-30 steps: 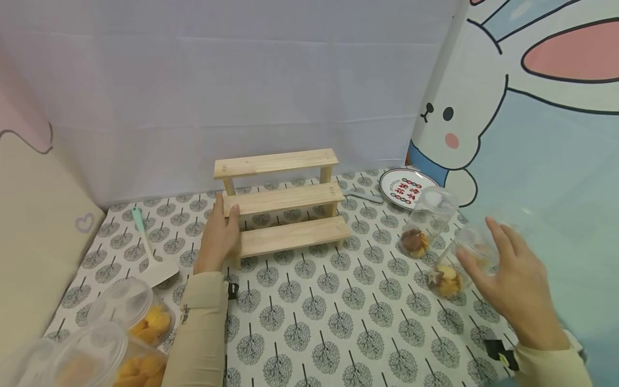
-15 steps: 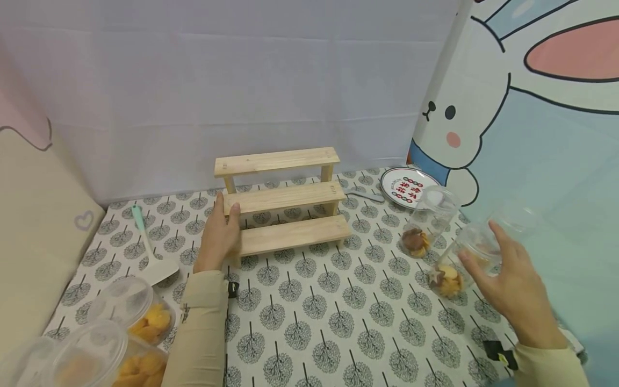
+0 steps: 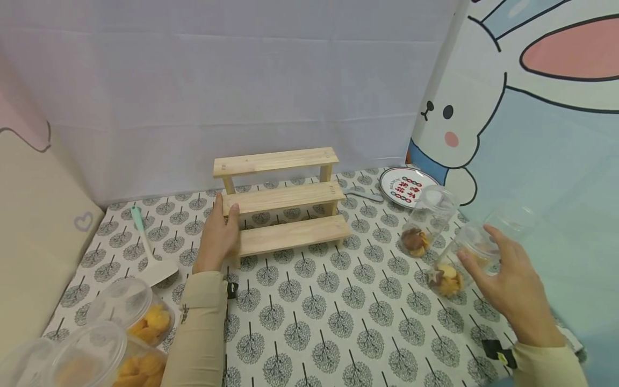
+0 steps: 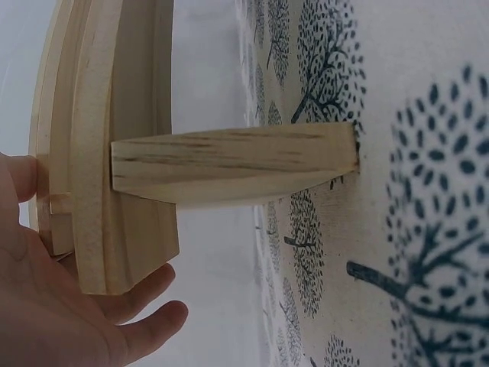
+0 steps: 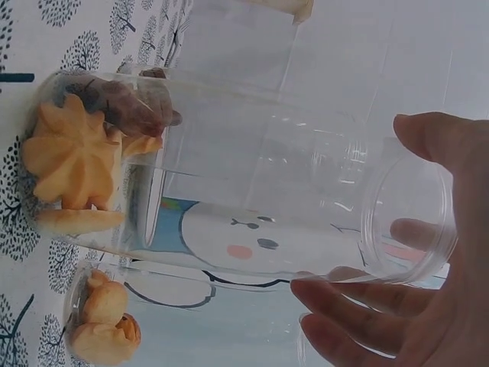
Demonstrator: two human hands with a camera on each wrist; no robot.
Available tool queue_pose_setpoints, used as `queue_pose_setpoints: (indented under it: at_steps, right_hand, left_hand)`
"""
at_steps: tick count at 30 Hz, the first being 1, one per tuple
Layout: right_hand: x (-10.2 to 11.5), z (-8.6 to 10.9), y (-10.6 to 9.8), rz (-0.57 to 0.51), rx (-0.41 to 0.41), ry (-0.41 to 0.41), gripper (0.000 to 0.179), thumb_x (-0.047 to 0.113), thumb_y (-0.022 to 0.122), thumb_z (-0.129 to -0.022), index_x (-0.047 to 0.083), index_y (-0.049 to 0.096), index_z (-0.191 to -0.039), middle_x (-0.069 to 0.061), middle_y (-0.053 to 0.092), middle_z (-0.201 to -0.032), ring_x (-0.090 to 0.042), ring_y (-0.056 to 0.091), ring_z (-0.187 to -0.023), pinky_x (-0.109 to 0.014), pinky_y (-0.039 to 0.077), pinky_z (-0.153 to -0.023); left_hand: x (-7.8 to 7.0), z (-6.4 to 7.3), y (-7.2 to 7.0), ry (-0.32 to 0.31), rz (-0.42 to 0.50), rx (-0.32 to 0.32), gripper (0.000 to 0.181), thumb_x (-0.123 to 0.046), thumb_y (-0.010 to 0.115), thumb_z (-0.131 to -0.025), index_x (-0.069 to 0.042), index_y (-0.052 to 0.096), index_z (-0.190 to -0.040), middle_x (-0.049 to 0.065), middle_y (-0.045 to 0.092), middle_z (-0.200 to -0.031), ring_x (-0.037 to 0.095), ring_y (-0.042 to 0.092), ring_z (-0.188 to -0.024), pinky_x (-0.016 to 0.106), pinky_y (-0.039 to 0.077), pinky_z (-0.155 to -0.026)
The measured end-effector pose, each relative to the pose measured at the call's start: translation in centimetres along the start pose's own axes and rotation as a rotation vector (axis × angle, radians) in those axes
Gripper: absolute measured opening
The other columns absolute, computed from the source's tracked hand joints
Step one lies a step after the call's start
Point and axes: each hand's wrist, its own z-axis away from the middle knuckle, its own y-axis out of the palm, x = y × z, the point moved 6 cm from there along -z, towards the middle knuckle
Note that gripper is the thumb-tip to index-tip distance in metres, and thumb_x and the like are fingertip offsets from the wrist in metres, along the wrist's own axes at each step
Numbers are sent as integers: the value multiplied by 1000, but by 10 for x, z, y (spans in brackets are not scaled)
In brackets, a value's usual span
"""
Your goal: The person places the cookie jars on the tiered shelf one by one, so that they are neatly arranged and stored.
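Note:
A three-tier wooden display stand (image 3: 285, 196) stands at the middle back of the table. My left hand (image 3: 216, 239) grips the left end of its middle board, thumb in front; in the left wrist view the fingers (image 4: 157, 325) reach past the board's end. At the right, my right hand (image 3: 517, 285) surrounds the lid end of a clear jar of cookies (image 3: 447, 277), thumb and fingers spread apart. In the right wrist view this jar's lid (image 5: 409, 222) sits between thumb and fingers, with a star-shaped cookie (image 5: 72, 157) at the bottom.
Another cookie jar (image 3: 415, 242) stands behind, near a patterned plate (image 3: 403, 188), and a further clear jar (image 3: 515, 215) is partly behind the right hand. A grey-handled utensil (image 3: 365, 196) lies beside the stand. Left are a spatula (image 3: 153, 266) and several lidded cookie jars (image 3: 130, 306).
My right hand has shifted very slightly beside the jar lid. The left hand and the wooden stand have stayed in place.

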Motion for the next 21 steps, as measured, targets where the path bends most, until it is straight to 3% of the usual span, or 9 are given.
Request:
queue_pose_setpoints:
  at_steps: [13, 21]
  right_hand:
    - [10, 0, -3, -19, -38, -47, 79, 44, 69, -92, 15, 34, -156, -38, 44, -139, -50, 51, -102, -69, 42, -70]
    - [47, -11, -7, -75, -80, -152, 76, 41, 74, -89, 17, 41, -153, -30, 53, -135, -46, 53, -107, -65, 43, -79]
  left_hand:
    - [4, 2, 2, -16, 3, 16, 79, -67, 21, -100, -26, -10, -159, 15, 5, -166, 43, 11, -150, 62, 10, -121]
    - [0, 1, 0, 4, 3, 8, 78, -66, 21, -100, -24, -10, -159, 16, 5, -166, 43, 11, -150, 60, 9, -122]
